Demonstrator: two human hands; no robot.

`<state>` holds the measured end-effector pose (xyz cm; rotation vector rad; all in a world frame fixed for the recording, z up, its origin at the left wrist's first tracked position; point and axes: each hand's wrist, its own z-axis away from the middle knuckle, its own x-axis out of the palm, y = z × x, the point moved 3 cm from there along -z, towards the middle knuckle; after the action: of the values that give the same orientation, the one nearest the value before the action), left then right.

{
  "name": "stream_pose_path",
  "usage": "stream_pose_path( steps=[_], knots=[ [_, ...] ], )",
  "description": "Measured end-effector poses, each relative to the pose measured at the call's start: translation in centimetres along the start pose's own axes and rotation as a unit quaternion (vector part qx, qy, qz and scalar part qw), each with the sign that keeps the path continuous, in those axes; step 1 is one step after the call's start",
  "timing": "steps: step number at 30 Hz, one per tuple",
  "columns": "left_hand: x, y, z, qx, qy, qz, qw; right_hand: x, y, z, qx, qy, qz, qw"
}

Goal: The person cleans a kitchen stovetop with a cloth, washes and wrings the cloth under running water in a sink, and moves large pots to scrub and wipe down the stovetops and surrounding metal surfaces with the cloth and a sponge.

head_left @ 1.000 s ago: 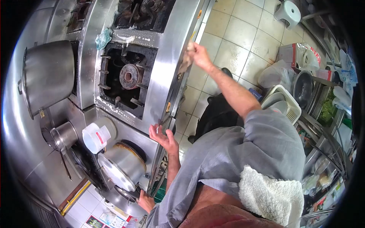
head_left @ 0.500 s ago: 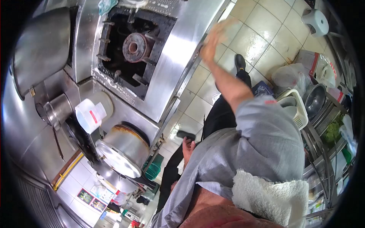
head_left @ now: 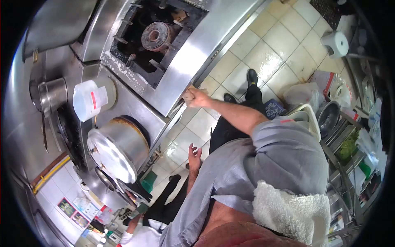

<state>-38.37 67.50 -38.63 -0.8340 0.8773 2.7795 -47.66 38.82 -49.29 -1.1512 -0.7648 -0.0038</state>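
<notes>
My right hand is closed on a greyish-tan cloth at the front edge of the steel stove. The fingers are partly hidden by the cloth. Lower down, my left hand hangs in front of my body with its fingers apart and slightly curled, holding nothing. The burner sits in its dark square opening beyond my right hand. Nearer my left hand, a large lidded metal pot stands on the counter.
A white plastic tub and a steel pot stand behind the big pot. On the floor side are a white stool, a metal bowl and plastic bags. Another person's white sleeve shows at the bottom.
My right hand has moved down along the stove edge, from spread, blurred fingers to a closed grip with the cloth. My left hand has lifted slightly into clearer view. The other person has come into view.
</notes>
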Motion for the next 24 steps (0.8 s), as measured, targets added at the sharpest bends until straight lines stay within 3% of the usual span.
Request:
stream_pose_path(
  steps=[1,3,4,6,7,9,10,11,13,14,15,17,18,20,22,24],
  knots=[
    [0.3,-1.6,-0.5,-0.002,-0.018,0.009,1.0,-0.7,-2.7,0.7,0.032,-0.095,-0.103,0.99],
    [0.5,-2.7,-0.7,-0.004,-0.025,0.021,0.999,-4.0,-7.8,3.1,0.142,-0.097,-0.049,0.984],
    [0.4,-2.3,-0.2,-0.006,-0.004,0.042,0.999,-4.7,-13.3,4.3,0.143,-0.038,0.045,0.988],
    [-0.1,-4.0,-0.3,0.072,0.053,0.14,0.986,-8.4,-20.5,5.3,0.073,0.004,0.032,0.997],
    [-0.8,-3.5,0.7,0.096,0.144,0.164,0.971,-12.2,-22.9,4.9,-0.013,0.054,0.077,0.996],
    [-3.2,-2.8,2.8,0.145,0.306,0.221,0.915,-10.8,-33.9,5.1,-0.122,0.117,0.065,0.984],
    [-5.0,-0.6,5.1,0.145,0.399,0.189,0.885,-12.2,-37.0,4.3,-0.107,0.208,0.171,0.957],
    [-6.9,1.5,7.2,0.112,0.468,0.136,0.866,-12.4,-39.0,2.7,-0.134,0.218,0.193,0.947],
    [-10.1,3.8,11.1,0.176,0.572,-0.003,0.801,-13.3,-39.3,-0.7,-0.164,0.213,0.218,0.938],
    [-11.5,5.3,13.2,0.221,0.596,-0.034,0.771,-14.1,-36.6,-2.8,-0.214,0.201,0.454,0.841],
    [-13.2,6.6,15.0,0.252,0.623,-0.101,0.733,-13.6,-34.4,-4.7,-0.257,0.176,0.657,0.687],
    [-17.2,7.5,17.5,0.285,0.661,-0.217,0.66,-5.9,-31.1,-3.4,-0.414,0.183,0.716,0.531],
    [-19.6,9.0,18.1,0.265,0.681,-0.23,0.643,-3.2,-29.5,-3.0,-0.402,0.175,0.7,0.563],
    [-24.2,11.9,18.8,0.126,0.604,-0.263,0.742,0.6,-26.7,-1.6,-0.396,0.149,0.683,0.595],
    [-27.2,9.2,16.7,0.107,0.479,-0.3,0.818,3.3,-24.8,-1.0,-0.36,0.11,0.72,0.582],
    [-28.3,7.8,15.3,0.006,0.398,-0.095,0.913,3.6,-24.2,-1.2,-0.373,0.098,0.715,0.583]
  ],
)
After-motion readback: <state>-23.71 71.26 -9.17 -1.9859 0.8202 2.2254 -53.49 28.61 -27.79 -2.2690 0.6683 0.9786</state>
